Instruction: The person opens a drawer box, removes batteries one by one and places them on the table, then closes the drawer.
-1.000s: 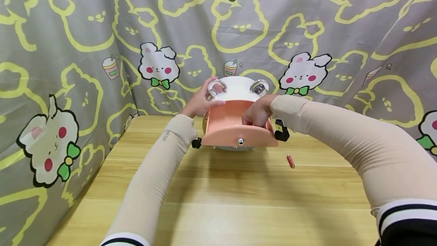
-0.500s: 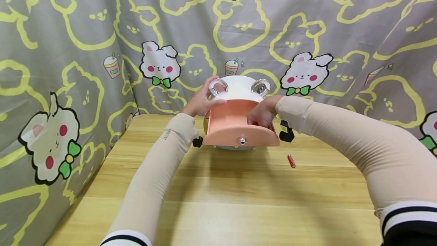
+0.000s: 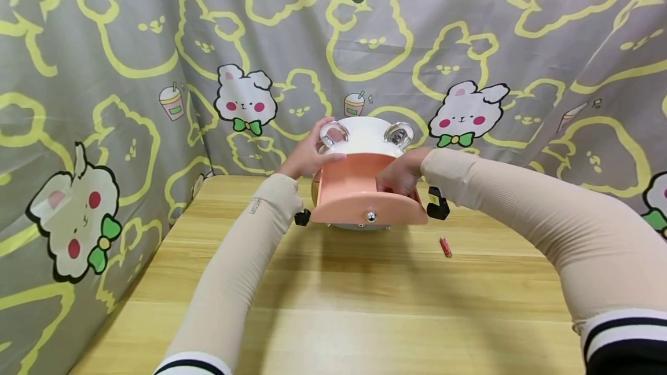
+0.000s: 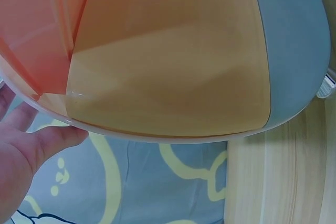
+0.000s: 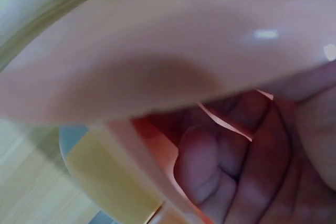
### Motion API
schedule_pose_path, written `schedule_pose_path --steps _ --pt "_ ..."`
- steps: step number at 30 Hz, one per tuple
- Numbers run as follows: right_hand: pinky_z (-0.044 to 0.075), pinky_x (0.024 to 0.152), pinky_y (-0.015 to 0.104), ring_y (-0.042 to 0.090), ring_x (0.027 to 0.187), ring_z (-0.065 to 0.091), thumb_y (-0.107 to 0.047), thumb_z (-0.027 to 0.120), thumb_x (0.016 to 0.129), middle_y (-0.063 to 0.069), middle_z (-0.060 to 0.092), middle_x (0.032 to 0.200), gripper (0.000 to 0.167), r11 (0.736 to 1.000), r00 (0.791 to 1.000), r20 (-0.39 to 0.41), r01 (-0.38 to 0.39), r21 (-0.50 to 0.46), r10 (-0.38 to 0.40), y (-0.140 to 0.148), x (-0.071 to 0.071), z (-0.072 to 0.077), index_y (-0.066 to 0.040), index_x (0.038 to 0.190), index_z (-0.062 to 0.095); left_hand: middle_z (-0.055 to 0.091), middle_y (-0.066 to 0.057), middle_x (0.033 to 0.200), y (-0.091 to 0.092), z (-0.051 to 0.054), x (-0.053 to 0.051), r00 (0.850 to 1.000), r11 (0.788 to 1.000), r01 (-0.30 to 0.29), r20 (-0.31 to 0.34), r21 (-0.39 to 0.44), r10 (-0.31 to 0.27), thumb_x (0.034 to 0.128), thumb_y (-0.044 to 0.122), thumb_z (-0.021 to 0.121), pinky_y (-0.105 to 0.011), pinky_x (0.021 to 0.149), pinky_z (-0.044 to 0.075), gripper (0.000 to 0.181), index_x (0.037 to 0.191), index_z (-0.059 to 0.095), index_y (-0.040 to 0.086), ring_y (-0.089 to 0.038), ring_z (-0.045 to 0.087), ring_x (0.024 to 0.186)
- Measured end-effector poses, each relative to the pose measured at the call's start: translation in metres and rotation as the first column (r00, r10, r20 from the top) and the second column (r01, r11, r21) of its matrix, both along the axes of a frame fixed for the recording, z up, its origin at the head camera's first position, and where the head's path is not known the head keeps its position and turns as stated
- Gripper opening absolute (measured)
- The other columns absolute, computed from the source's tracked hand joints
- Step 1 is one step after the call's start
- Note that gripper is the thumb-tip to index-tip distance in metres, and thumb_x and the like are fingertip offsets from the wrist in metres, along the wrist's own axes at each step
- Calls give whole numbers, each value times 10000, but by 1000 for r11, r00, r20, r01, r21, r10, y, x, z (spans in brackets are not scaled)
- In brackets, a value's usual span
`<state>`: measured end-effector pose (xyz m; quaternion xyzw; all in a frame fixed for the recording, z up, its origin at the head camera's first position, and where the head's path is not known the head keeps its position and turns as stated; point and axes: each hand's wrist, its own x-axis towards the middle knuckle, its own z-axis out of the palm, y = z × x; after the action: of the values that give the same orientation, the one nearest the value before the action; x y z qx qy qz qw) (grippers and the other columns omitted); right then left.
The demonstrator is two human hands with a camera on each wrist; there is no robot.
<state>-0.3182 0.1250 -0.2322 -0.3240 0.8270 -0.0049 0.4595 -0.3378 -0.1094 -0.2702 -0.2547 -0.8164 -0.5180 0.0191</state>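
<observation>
A round white drawer box [image 3: 358, 132] with two chrome loops on top stands at the table's back. Its pink upper drawer [image 3: 339, 208] is pulled out, with a silver knob in front. The left hand [image 3: 308, 152] grips the box's upper left rim, thumb in front and fingers behind. The right hand [image 3: 400, 175] reaches down into the drawer's right part. In the right wrist view, its fingers [image 5: 197, 163] are curled behind the drawer front; whether they hold anything is hidden. A yellow drawer front [image 4: 173, 61] and a blue-grey one [image 4: 294, 40] lie below the pink drawer.
A small red battery [image 3: 445, 247] lies on the wooden table [image 3: 359, 311], right of the box. A patterned grey curtain [image 3: 292, 33] hangs behind and at the left. Black wrist camera mounts [image 3: 438, 203] sit close to the drawer's sides.
The right hand has shifted slightly to the right inside the drawer, then stayed about there. The left hand keeps its grip, and the battery has not moved.
</observation>
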Motion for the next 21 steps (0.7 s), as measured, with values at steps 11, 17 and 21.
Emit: schedule_pose_path --steps 11,17,21 --pt "488 552 237 78 632 553 56 650 833 -69 621 719 255 987 978 -148 -157 -45 149 3 -2 0 -187 807 723 389 -57 1472 -3 -17 -18 998 999 -34 -43 0 34 792 272 819 -408 1091 324 911 1504 251 313 -294 432 1317" --pt "431 534 223 66 621 522 54 658 767 -92 609 694 263 977 948 -252 -210 -25 197 4 0 2 -204 747 705 418 -69 1443 -2 -17 -19 998 1000 -28 -49 -10 28 789 287 821 -431 1093 319 919 1507 247 299 -293 441 1310" --pt "450 559 229 71 636 525 26 678 777 -90 611 705 216 972 934 -287 -233 -31 214 5 -1 5 -188 748 687 423 -71 1438 -2 -16 -19 999 1000 -23 -49 -6 23 784 283 825 -427 1092 320 924 1506 248 304 -293 444 1306"
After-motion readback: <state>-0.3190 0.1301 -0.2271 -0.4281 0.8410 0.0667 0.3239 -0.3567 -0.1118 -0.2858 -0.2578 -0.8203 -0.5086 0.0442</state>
